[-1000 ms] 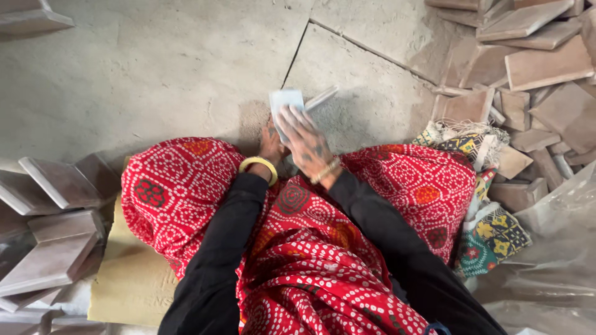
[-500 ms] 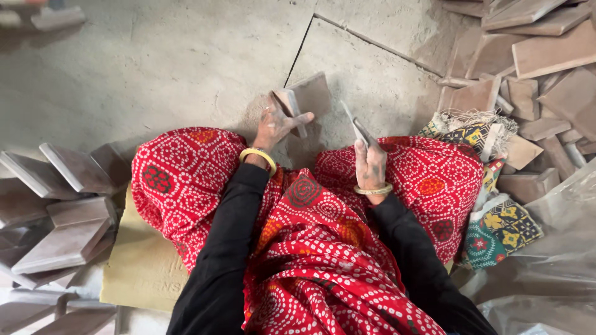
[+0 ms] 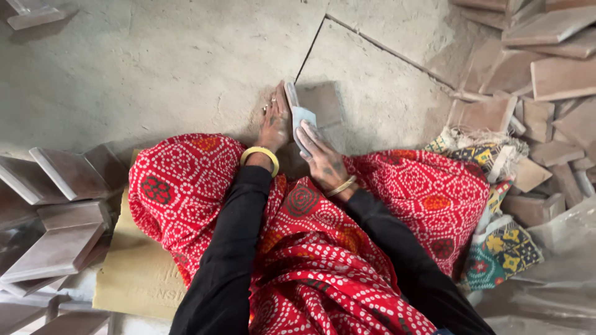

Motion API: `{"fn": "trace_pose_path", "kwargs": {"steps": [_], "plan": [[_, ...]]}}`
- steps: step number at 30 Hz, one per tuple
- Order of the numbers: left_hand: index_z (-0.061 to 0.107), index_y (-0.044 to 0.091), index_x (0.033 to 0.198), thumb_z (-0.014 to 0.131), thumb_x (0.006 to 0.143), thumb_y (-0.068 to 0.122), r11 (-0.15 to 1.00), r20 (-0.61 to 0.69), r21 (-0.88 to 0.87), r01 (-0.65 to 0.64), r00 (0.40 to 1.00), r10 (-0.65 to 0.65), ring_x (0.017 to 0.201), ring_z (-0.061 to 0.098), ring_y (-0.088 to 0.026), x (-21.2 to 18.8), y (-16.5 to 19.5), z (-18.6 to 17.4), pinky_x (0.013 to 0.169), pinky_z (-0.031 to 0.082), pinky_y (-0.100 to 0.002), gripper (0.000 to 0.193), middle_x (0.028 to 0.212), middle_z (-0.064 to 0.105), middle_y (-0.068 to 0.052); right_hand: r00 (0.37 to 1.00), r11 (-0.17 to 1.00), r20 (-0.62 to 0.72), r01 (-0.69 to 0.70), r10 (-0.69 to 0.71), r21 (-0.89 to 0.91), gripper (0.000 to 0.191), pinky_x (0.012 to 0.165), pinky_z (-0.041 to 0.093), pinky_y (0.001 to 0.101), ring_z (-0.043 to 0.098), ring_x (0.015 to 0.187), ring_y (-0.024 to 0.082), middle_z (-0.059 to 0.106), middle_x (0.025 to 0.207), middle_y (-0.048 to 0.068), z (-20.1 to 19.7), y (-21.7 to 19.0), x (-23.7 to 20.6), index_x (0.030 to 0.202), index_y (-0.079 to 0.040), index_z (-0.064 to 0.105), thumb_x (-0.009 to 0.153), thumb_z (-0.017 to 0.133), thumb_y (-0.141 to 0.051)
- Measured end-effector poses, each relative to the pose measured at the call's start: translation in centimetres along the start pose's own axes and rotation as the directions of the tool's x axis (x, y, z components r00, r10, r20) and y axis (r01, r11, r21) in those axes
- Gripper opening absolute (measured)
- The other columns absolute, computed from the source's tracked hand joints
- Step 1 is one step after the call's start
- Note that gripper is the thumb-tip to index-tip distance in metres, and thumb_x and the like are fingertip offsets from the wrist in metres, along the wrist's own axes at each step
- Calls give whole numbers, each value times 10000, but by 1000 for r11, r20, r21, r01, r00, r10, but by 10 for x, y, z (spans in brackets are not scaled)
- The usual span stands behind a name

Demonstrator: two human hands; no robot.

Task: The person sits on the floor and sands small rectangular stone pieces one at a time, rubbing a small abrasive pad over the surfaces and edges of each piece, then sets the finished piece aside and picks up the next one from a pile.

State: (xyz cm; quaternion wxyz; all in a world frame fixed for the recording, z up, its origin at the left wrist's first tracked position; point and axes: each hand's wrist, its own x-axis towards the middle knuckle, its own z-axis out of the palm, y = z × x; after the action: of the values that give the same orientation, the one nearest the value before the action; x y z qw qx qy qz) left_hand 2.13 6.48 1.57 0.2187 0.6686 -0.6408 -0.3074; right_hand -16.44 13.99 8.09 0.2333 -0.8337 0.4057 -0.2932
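Note:
I sit on the floor with red patterned cloth over my knees. My left hand [image 3: 275, 121], with a yellow bangle on the wrist, holds a brownish square tile [image 3: 318, 103] upright on its edge on the concrete floor. My right hand [image 3: 321, 156] presses a pale grey scrap, which looks like a small abrasive sheet [image 3: 302, 118], against the tile's near face. Both hands are dusty and meet at the tile in front of my knees.
A heap of loose brown tiles [image 3: 546, 68] lies at the right, beside a colourful patterned cloth [image 3: 496, 242]. Stacked tiles [image 3: 56, 205] stand at the left next to a tan cushion [image 3: 136, 273]. A joint line [image 3: 372, 37] crosses the concrete floor.
My right hand, which half a second ago was out over my right knee, has come back to the tile and now presses the grey sheet on it. The left hand kept the tile.

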Motion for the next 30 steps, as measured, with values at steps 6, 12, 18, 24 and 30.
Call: {"fn": "trace_pose_path", "kwargs": {"steps": [6, 12, 18, 24, 30], "plan": [[-20, 89, 1601, 592, 929, 152, 991, 69, 110, -80, 995, 73, 1550, 37, -458, 8, -32, 30, 1228, 128, -586, 911, 1682, 38, -223, 996, 967, -13, 84, -90, -242, 544, 1228, 409, 452, 427, 1488, 361, 416, 1610, 180, 25, 9, 77, 1532, -14, 465, 1029, 630, -139], [-63, 76, 1634, 576, 945, 117, 987, 81, 134, -92, 993, 81, 1575, -65, -438, 9, -31, 40, 1273, 38, -563, 941, 1707, -67, -224, 991, 983, 71, 122, -112, -139, 589, 1250, 398, 467, 396, 1515, 401, 394, 1621, 198, -1, -3, 61, 1543, 13, 433, 988, 621, -48], [29, 115, 1654, 528, 1060, 274, 987, 132, 157, 31, 990, -52, 1540, 26, -387, 14, -25, 42, 1246, 99, -556, 792, 1665, 54, -190, 993, 982, 82, 99, -86, -161, 579, 1255, 373, 468, 409, 1506, 380, 402, 1621, 173, -5, -6, 50, 1531, -10, 449, 985, 626, -86], [27, 147, 1593, 649, 889, 487, 978, 164, 207, -37, 986, 3, 1547, -34, -434, 14, -28, 34, 1213, 24, -635, 999, 1666, -37, -220, 992, 977, 33, 126, -122, -173, 582, 1252, 346, 455, 398, 1497, 384, 389, 1618, 180, 20, 15, 110, 1548, 5, 440, 1016, 627, -138], [111, 73, 1598, 740, 782, 251, 999, -36, 41, -1, 999, 3, 1507, 197, -433, 11, -7, 16, 1218, 194, -562, 1046, 1629, 210, -228, 995, 994, 94, 34, -24, -108, 501, 1248, 388, 430, 456, 1489, 321, 461, 1608, 131, -13, 12, -11, 1530, -86, 488, 1044, 551, -191]]}}
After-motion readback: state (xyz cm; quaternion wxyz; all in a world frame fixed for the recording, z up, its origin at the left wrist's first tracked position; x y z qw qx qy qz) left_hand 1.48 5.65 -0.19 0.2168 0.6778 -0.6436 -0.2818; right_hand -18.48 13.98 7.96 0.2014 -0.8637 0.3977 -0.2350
